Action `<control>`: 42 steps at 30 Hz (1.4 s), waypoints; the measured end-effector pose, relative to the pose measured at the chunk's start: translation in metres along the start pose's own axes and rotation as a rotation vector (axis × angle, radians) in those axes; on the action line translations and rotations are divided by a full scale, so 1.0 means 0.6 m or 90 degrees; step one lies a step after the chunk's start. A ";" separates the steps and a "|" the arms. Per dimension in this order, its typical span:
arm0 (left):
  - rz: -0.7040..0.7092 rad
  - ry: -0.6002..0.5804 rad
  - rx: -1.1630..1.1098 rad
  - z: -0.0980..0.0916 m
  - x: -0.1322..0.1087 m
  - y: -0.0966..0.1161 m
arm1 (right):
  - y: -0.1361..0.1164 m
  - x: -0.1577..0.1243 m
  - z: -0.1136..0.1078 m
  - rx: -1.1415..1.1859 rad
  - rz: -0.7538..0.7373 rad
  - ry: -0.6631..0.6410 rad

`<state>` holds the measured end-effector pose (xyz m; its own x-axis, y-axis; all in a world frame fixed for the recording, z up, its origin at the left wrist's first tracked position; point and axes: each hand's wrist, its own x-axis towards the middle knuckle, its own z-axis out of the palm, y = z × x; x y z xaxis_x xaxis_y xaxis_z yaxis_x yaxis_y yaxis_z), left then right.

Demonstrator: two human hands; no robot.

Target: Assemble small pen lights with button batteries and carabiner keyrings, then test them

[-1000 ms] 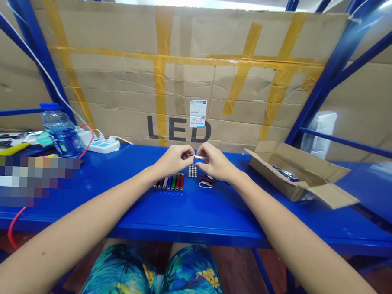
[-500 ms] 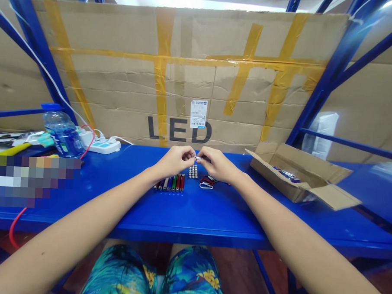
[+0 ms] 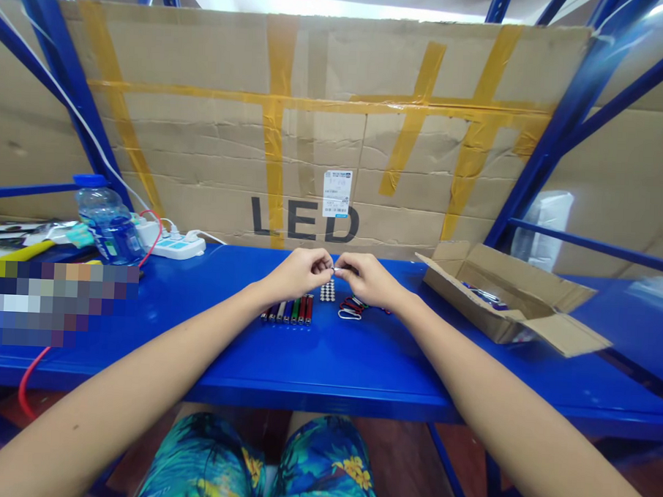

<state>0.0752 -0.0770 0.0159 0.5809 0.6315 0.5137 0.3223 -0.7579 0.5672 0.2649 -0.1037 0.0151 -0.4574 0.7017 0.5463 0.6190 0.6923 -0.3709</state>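
Right hand (image 3: 370, 278) pinches a mostly hidden silvery piece (image 3: 338, 270); whether left hand (image 3: 302, 273) grips it, I cannot tell.

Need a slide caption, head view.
Left hand and right hand pinch a small silvery piece above the blue table, near coloured tubes.

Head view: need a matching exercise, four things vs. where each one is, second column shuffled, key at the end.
Things
1. Slim silvery piece
2. Row of multicoloured metallic tubes
3. Open brown cardboard box
4. Clear plastic bottle with a blue cap

Places
A. On the right part of the blue tabletop
B. Just left of the white power strip
C. At the fingertips of the left hand and right hand
D. Just left of the grid of small silvery rounds

Pairs: 1-C, 2-D, 3-A, 4-B
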 end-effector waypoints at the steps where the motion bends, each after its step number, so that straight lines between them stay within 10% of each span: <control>1: -0.015 -0.006 -0.014 -0.002 0.001 0.001 | -0.002 0.000 -0.001 0.011 0.013 -0.007; 6: -0.073 -0.012 -0.114 -0.021 0.007 0.005 | -0.006 0.005 -0.011 0.065 0.034 0.013; 11: -0.042 0.137 -0.162 -0.040 0.014 0.007 | 0.009 0.011 -0.034 0.041 0.190 0.167; 19: -0.057 0.285 -0.380 -0.043 0.022 -0.005 | -0.025 -0.005 -0.053 -0.026 0.218 -0.393; 30: -0.189 0.249 -0.603 -0.027 0.023 0.004 | -0.046 -0.008 -0.016 -0.082 0.193 -0.494; 37: -0.208 0.127 -0.409 -0.013 0.018 0.005 | -0.029 -0.002 -0.030 0.066 0.117 -0.270; 42: -0.028 0.058 -0.155 0.000 0.007 0.007 | -0.010 0.002 -0.036 0.360 0.307 -0.162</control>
<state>0.0791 -0.0775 0.0206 0.4975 0.6831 0.5346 0.1496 -0.6747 0.7228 0.2744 -0.1106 0.0346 -0.3960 0.9160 0.0644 0.3991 0.2349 -0.8863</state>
